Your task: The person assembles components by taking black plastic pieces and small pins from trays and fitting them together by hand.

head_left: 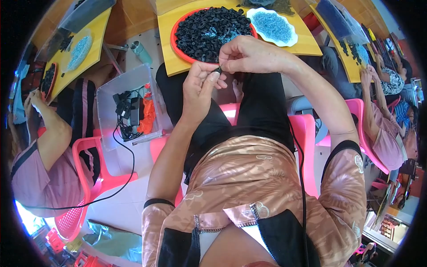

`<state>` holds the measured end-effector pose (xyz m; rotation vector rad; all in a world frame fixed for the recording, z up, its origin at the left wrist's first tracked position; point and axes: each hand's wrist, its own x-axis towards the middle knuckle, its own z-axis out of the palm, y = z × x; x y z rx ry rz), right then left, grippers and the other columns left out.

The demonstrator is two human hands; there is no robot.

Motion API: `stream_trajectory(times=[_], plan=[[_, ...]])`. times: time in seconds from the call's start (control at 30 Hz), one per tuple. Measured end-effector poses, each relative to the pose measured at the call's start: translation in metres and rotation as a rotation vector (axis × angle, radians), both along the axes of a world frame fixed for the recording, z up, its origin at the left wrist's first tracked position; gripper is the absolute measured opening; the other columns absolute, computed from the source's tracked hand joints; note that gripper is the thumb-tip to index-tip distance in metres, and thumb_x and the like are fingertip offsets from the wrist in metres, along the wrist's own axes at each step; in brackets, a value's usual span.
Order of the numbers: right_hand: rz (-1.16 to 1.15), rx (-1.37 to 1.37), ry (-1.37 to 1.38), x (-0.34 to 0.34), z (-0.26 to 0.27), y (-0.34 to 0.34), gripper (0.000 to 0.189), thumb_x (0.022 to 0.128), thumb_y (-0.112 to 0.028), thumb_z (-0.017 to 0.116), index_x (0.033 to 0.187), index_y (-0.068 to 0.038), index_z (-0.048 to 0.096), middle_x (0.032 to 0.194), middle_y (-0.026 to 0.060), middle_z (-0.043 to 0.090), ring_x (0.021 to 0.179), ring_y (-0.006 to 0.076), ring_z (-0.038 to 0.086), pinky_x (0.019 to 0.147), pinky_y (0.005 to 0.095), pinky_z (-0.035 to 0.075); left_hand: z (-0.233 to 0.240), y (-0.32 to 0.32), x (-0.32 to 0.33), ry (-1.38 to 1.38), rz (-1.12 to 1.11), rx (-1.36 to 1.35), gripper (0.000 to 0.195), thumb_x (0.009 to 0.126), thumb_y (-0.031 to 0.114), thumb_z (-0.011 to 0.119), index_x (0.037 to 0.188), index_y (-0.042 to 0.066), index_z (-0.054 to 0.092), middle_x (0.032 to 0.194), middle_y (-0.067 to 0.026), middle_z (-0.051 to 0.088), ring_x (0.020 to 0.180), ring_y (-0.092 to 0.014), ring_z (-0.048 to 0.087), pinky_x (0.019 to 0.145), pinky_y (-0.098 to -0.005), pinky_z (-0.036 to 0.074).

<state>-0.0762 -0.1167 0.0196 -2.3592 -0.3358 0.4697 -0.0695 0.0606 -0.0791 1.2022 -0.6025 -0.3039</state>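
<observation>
Between the thumb and fingers of my left hand [201, 83] is a small black part [218, 70]. My right hand [242, 56] meets it there, thumb and forefinger pinched together at the part; whether they hold a separate tiny piece is too small to tell. Just beyond both hands a round red tray [173, 41] rests on the yellow table, heaped with small black parts [206, 30]. Some light-blue pieces lie among them. To its right stands a white scalloped dish [290, 41] full of small light-blue pieces [272, 26].
The yellow table [170, 63] ends just above my lap. On my left, a clear plastic bin [103, 100] holds black adapters, cables and an orange bag. A green flask [141, 53] stands behind it. People sit at yellow tables on both sides. A black cable [133, 160] crosses on the left.
</observation>
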Motion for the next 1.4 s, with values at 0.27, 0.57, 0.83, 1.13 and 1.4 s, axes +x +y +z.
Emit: stream_trajectory(times=[0.27,0.57,0.83,1.13,1.4], plan=[[-0.03,0.258,0.116,-0.006,-0.002,-0.001,0.015,0.08,-0.017,0.059,0.076,-0.002,0.061,0.066,-0.0005,0.058,0.062,0.005,0.052,0.057,0.0206,0.042,0.005,0.005,0.0,0.163,-0.169,-0.15,0.013,0.092,0.004,0.047,0.105,0.001,0.046,0.085,-0.0079,0.059,0.072,-0.011,0.056,0.067,-0.0227,0.045],[-0.129,0.472,0.236,-0.069,-0.016,0.008,0.013,0.082,-0.008,0.063,0.092,0.0,0.064,0.077,-0.0016,0.062,0.072,0.0016,0.056,0.06,0.0163,0.043,0.027,0.036,-0.041,-0.001,-0.192,0.214,0.02,0.091,0.003,0.047,0.109,0.003,0.04,0.082,-0.0033,0.055,0.069,-0.006,0.046,0.064,-0.0195,0.039],[-0.302,0.763,0.403,-0.139,-0.094,0.043,0.011,0.086,-0.005,0.058,0.094,0.002,0.061,0.083,0.0012,0.063,0.075,0.0033,0.055,0.067,0.0184,0.045,-0.004,0.067,-0.09,0.311,-0.3,0.355,0.026,0.089,0.0,0.047,0.114,0.003,0.04,0.079,-0.0014,0.053,0.066,-0.005,0.044,0.061,-0.0194,0.038],[-0.347,0.718,0.403,-0.152,-0.097,0.048,0.011,0.087,-0.009,0.058,0.091,0.001,0.061,0.081,0.0028,0.065,0.073,0.0038,0.057,0.064,0.02,0.046,-0.028,0.07,-0.099,0.363,-0.423,0.493,0.011,0.088,0.004,0.051,0.097,0.001,0.046,0.076,-0.003,0.055,0.067,-0.005,0.047,0.062,-0.0201,0.04],[-0.405,0.369,0.175,-0.158,-0.093,0.053,0.014,0.085,-0.013,0.062,0.092,-0.002,0.065,0.069,0.0073,0.063,0.06,0.0034,0.054,0.053,0.0216,0.043,-0.026,0.068,-0.104,0.296,-0.323,0.388,0.017,0.088,-0.002,0.049,0.104,0.0,0.043,0.077,-0.0049,0.056,0.067,-0.007,0.048,0.062,-0.0222,0.041]])
